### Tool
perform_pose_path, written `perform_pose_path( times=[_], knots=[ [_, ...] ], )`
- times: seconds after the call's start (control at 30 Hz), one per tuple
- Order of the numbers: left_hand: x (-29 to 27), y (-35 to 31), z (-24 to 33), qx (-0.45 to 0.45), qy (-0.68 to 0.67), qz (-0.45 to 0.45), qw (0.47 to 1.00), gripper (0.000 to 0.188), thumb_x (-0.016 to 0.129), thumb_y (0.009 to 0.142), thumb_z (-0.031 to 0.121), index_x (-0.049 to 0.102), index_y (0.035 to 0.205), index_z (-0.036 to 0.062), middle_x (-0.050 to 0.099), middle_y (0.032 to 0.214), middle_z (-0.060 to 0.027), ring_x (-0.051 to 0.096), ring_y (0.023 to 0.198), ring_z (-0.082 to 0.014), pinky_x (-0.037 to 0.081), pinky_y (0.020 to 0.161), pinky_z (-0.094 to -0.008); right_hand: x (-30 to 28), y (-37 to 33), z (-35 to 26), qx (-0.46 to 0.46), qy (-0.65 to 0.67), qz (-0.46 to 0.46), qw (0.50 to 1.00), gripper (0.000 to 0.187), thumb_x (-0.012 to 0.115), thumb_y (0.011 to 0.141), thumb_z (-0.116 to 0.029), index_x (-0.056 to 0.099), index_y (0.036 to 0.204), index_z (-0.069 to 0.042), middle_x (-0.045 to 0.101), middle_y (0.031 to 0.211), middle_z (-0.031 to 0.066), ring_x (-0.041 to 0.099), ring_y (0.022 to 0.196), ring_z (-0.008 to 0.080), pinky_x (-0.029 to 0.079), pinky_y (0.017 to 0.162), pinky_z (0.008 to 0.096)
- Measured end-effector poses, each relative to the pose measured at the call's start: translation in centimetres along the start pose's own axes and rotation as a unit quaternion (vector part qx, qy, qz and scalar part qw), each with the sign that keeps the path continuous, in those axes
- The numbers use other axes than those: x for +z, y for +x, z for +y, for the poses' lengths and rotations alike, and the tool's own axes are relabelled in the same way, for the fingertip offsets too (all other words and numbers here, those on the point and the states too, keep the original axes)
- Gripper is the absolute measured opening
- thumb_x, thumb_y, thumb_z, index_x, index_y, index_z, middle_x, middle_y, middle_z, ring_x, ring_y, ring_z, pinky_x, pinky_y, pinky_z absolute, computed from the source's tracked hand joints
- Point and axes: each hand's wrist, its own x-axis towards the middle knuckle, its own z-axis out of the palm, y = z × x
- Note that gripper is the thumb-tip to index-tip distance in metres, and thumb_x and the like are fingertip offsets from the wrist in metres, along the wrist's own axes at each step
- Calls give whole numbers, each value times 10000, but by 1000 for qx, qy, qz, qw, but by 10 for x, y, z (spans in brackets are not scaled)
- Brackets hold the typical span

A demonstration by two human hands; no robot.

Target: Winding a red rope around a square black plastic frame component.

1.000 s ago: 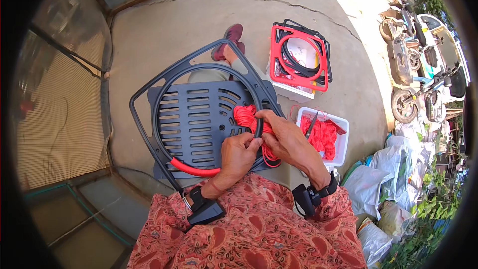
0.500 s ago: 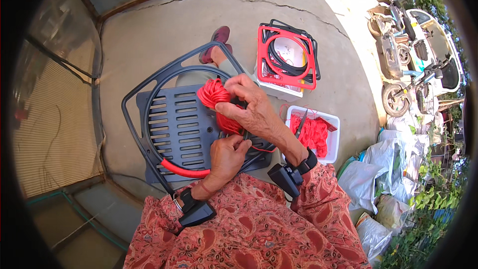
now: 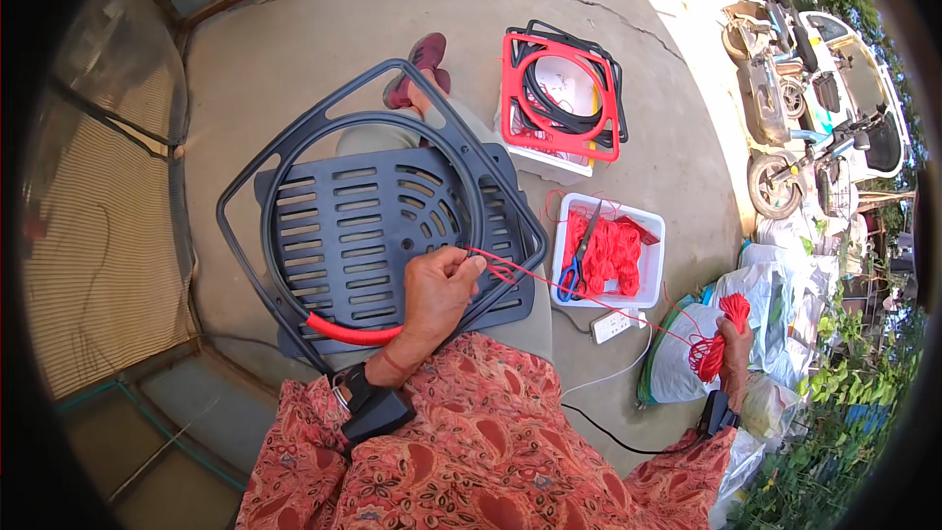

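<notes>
The dark frame point(image 3: 373, 120), with a round ring inside its angular outline, lies tilted over a grey slotted panel point(image 3: 388, 236) across the person's lap; a red-wrapped section point(image 3: 348, 336) covers only a short lower part of the ring. At the ring's lower right, the left hand point(image 3: 440, 292) pinches red strands between thumb and forefinger. The right hand point(image 3: 736, 345), fingers curled around the cord bundle point(image 3: 706, 358), has just swung from above the panel far out to the right, so a long red cord point(image 3: 579, 299) now spans the gap between the hands. That seems to mean slack is being drawn out while the left pinch keeps the near end in place. Beneath the strands, a white tray point(image 3: 655, 236) holds more red cord and scissors point(image 3: 589, 247); beyond it, a red frame point(image 3: 508, 98) rests on a white box point(image 3: 554, 169).
</notes>
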Motion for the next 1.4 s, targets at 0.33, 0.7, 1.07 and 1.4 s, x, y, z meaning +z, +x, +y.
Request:
perform_pose_path(
  times=[0.33, 0.7, 1.07, 1.4],
  knots=[
    [1, -2, 7, -13, -33, 6, 999, 158, 686, 879, 109, 670, 810, -32, 606, 599, -14, 550, 516, -53, 436, 460, -214, 89, -51, -12, 19, 40, -9, 999, 187, 661, 821, -109, 650, 986, -20, 609, 793, -17, 547, 681, 81, 470, 640, 264],
    [1, 1, 0, -24, -123, 2, 992, 135, 677, 891, 104, 667, 843, -22, 614, 624, -13, 552, 537, -53, 418, 468, -203, 293, -102, -128, -113, -58, -407, 905, 252, 714, 825, -188, 674, 1011, -23, 658, 794, -7, 546, 701, 79, 466, 657, 278],
    [-5, 0, 12, -55, -138, -14, 989, 143, 685, 872, 86, 668, 861, -55, 611, 636, -16, 577, 547, -85, 457, 502, -223, 254, -96, -89, -8, 9, -353, 936, 195, 714, 804, -164, 633, 920, -30, 616, 833, -46, 527, 746, 53, 447, 705, 249],
    [-6, -4, 9, -51, -165, -34, 984, 123, 697, 863, 63, 646, 861, -49, 639, 663, -31, 582, 551, -68, 453, 499, -213, 244, -90, -153, -270, -142, -349, 886, 327, 659, 883, -180, 535, 1108, 22, 577, 981, 178, 610, 857, 283, 491, 763, 375]
  ],
)
